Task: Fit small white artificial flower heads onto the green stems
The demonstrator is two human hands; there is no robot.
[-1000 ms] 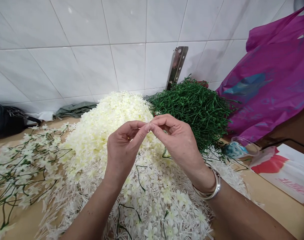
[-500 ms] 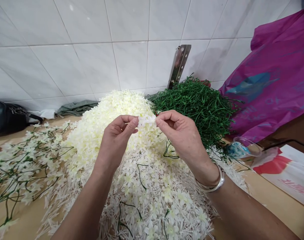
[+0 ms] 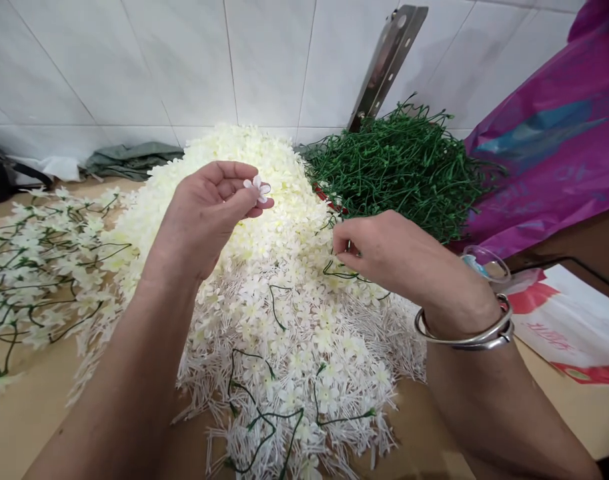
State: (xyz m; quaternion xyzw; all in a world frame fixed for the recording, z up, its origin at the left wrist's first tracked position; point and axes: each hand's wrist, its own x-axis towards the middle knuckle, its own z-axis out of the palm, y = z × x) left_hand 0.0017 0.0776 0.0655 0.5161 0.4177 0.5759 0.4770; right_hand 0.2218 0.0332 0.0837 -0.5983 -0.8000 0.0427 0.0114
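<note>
A small white artificial flower (image 3: 257, 189) is pinched between the thumb and fingers of my left hand (image 3: 204, 213). My left hand hovers over the heap of cream-white artificial petals (image 3: 244, 157). My right hand (image 3: 399, 260) is at the right edge of that heap, fingertips pressed together near a bent green plastic stem (image 3: 351, 275); what they grip, if anything, is hidden. Below lie many thin white stamens (image 3: 399, 340), mixed with loose blossoms and several dark green stems. A large tangle of green stems (image 3: 394, 177) stands behind my right hand.
Flowers on green stems (image 3: 49, 267) spread over the table at left. A metal bracket (image 3: 387, 63) leans at the tiled wall. At right are a purple plastic bag (image 3: 539, 160), a clear cup (image 3: 489, 262) and a red-and-white bag (image 3: 569, 327).
My hands have moved apart. The left keeps the white flower and shifts left, while the right has let go of it and moved toward the green stem. The view has shifted downward.
</note>
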